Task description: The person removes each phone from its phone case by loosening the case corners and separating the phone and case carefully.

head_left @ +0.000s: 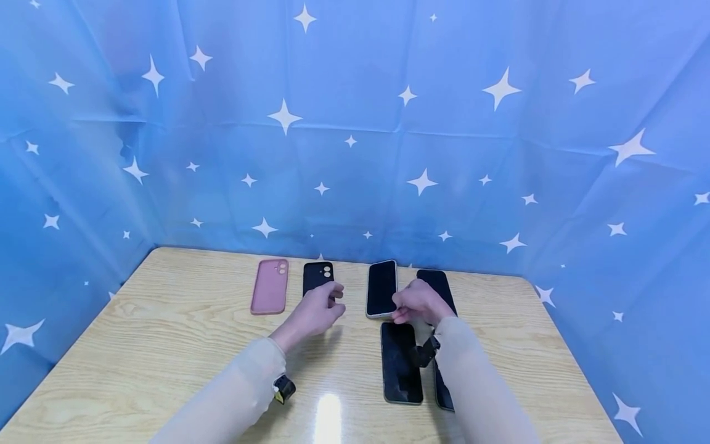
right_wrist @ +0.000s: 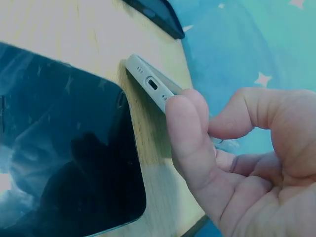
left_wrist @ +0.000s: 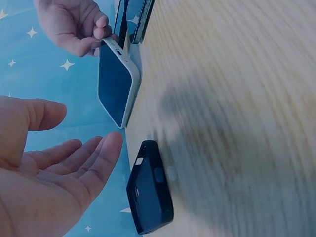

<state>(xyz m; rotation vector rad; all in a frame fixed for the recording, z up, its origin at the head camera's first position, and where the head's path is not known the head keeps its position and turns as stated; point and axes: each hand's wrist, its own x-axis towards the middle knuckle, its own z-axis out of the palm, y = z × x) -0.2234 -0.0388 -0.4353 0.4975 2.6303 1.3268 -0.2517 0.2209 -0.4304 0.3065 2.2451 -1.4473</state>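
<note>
While a starry blue cloth (head_left: 355,80) is hanging behind the counter (head_left: 183,345), a pink case (head_left: 269,287) is lying near the far edge, on the side of the far left corner. It is looking soft and light, likely to flex if taken by its rim. Next along that edge, a black case (head_left: 318,275) is resting hollow side up, its near part hidden in the head view by the left hand (head_left: 316,308). That hand is holding nothing; its fingers are spreading apart beside the case, seemingly without touching it.

Right of the counter's middle, again by the far edge, a pale-cased phone (head_left: 381,288) is lying screen up. The right hand (head_left: 418,302) is pinching its near right corner, fingers and thumb clamping there, and the port end is apparently tilting up slightly. The phone is probably stiff and rather heavy for one corner, with slippery, breakable glass; both long sides, gripped at the case rim, would be giving a surer hold.

Closer to the near edge, a dark phone (head_left: 400,364) is lying flat. Farther right, a rear phone (head_left: 437,285) is sitting partly behind the right hand, and a sleeve (head_left: 477,370) is partly covering another phone (head_left: 444,391).
</note>
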